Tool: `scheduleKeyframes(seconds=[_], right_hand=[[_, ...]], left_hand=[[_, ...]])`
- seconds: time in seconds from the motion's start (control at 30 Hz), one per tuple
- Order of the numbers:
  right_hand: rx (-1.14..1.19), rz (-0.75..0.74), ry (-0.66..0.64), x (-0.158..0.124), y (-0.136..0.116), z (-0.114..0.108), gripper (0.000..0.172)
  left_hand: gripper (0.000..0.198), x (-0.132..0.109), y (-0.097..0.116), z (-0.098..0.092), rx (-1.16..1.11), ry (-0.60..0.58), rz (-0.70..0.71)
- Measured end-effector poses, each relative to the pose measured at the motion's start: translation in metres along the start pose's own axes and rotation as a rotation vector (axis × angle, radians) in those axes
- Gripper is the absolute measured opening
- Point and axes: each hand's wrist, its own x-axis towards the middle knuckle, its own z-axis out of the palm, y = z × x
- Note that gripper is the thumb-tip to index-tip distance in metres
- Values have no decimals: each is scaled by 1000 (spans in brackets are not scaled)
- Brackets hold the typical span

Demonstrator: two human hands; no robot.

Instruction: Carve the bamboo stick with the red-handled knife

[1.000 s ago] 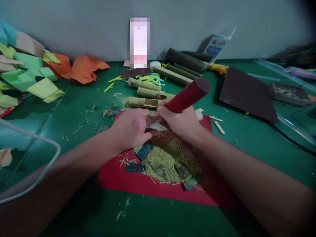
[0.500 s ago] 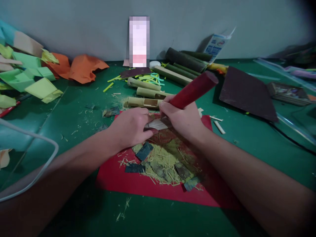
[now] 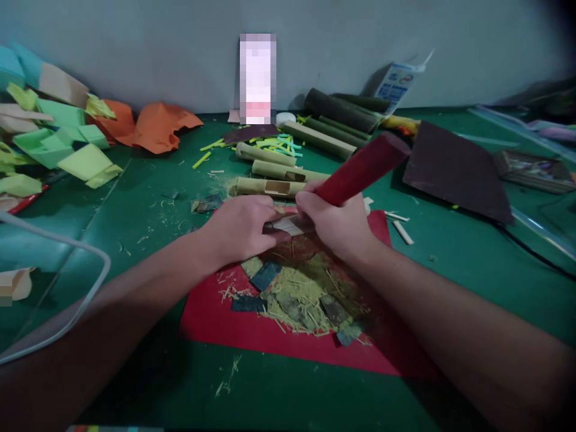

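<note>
Clamped right hand (image 3: 335, 225) shut around the lower end of a red handle (image 3: 360, 168), fingers wrapped fully. Handle tilted up and away to the far right. Could not see the tool's working end, hidden behind the knuckles. Pinched left hand (image 3: 243, 228) closed on the left end of a pale strip (image 3: 290, 224), thumb and fingers together on it. Held strip roughly level between the two hands, right hand touching its right end. Had both hands just above the far edge of a red sheet (image 3: 216, 318) lying flat on the green table (image 3: 135, 204).

Noted a heap of yellowish shavings (image 3: 301, 297) on the sheet, just near of the hands, with dark chips (image 3: 265, 275) scattered in and around it. Spotted light bamboo tubes (image 3: 270, 187) side by side just beyond the hands, nearest one with a rectangular slot cut in it. Logged darker tubes (image 3: 337, 111) stacked farther off by the wall, next to a tilted carton (image 3: 398, 81). Found a dark sheet (image 3: 454, 171) flat on the right, well apart from the hands, and small pale sticks (image 3: 402, 231) between it and the red sheet. Marked orange paper (image 3: 157, 126) at far left, folded green and yellow papers (image 3: 58, 144) at the left edge. Saw a white cord (image 3: 58, 243) looping across the near-left corner.
</note>
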Motion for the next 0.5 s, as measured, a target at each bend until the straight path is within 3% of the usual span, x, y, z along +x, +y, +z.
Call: scheduleKeyframes(seconds=[0.07,0.5], right_hand=[[-3,-10,44,1,2,-1,19],[-44,27,7,4,-1,2,17]], left_hand=[[21,0,1,0,28,-23,-7],[22,-2,0,2,72,14,37]])
